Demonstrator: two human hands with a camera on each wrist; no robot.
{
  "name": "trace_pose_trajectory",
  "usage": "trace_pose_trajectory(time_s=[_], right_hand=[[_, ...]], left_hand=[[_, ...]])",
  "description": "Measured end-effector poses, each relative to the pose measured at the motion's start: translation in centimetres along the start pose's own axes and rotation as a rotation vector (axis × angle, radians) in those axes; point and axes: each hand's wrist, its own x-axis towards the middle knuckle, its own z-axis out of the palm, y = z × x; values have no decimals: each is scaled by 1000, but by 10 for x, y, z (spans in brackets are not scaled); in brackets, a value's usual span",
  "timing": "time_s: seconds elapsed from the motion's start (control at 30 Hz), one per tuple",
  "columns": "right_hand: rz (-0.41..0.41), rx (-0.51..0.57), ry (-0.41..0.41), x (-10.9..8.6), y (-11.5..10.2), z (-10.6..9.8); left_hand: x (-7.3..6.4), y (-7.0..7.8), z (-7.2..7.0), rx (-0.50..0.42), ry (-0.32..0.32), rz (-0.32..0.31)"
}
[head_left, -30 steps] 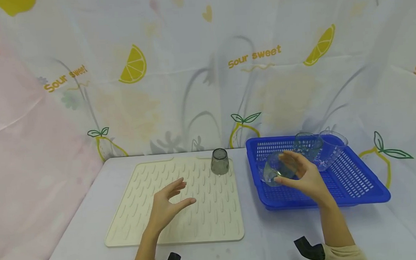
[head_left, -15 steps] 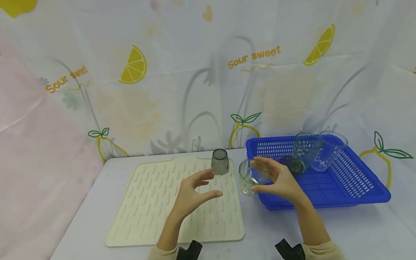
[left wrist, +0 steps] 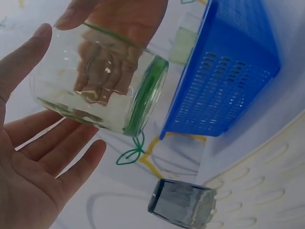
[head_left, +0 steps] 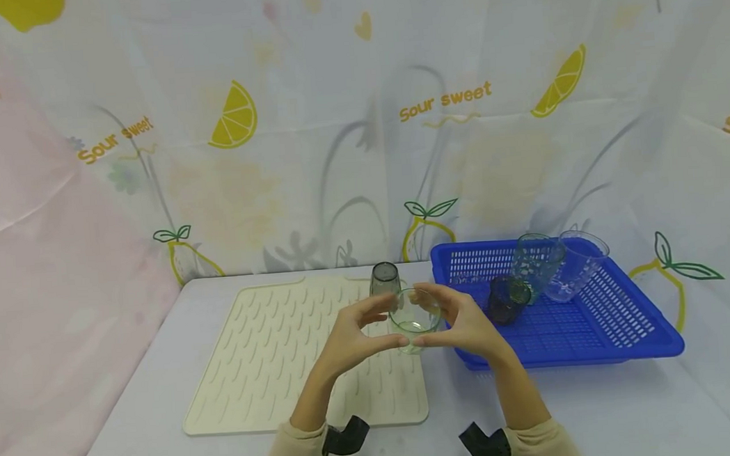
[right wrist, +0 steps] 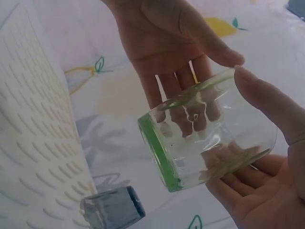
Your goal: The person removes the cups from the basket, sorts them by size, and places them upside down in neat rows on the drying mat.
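Observation:
A clear drinking glass (head_left: pixel 416 315) with a thick green-tinted base stands upright between both hands, above the right side of the cream mat (head_left: pixel 298 371). My right hand (head_left: pixel 465 323) grips it from the right, thumb in front and fingers behind. From the left, my left hand (head_left: pixel 352 333) curls round it, its thumb (left wrist: pixel 28 59) at the glass near the right thumb. Behind the glass, a small grey tumbler (head_left: pixel 384 279) sits upside down on the mat's back right corner. In the right wrist view, the green base (right wrist: pixel 159 152) shows plainly.
A blue plastic basket (head_left: pixel 604 349) stands right of the mat. Inside lie a dark tumbler (head_left: pixel 504 303), a patterned greenish glass (head_left: pixel 536 263) and a clear glass (head_left: pixel 575 271). A printed cloth (head_left: pixel 310 154) hangs behind the table.
My right hand has lifted the green-based glass out of the basket and carried it left over the mat. My left hand has moved right to meet it. The dark tumbler in the basket is now uncovered.

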Motion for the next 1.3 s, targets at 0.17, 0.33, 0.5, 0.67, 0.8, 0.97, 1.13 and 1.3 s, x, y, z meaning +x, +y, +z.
trace_pose_trajectory(time_s=[0.17, 0.33, 0.5, 0.67, 0.8, 0.97, 1.13, 1.3], right_hand=[[-24, 25, -22, 3, 0, 6], [-36, 67, 4, 3, 0, 10], [-43, 91, 29, 3, 0, 14], [-65, 135, -6, 2, 2, 16], [-97, 168, -43, 2, 4, 18], [-157, 173, -71, 2, 9, 23], [-97, 159, -54, 0, 14, 31], [-51, 160, -32, -2, 19, 38]], left_hand=[[0, 0, -1, -21, -22, -14], [0, 0, -2, -72, -43, -20], [-1, 1, -1, -107, -41, -5], [-1, -2, 0, -136, -32, 25], [-2, -5, 1, -154, -21, 54], [-2, -7, 1, -167, 8, 89], [0, -2, 0, -175, 36, 113], [3, 4, 0, -170, 58, 137]])
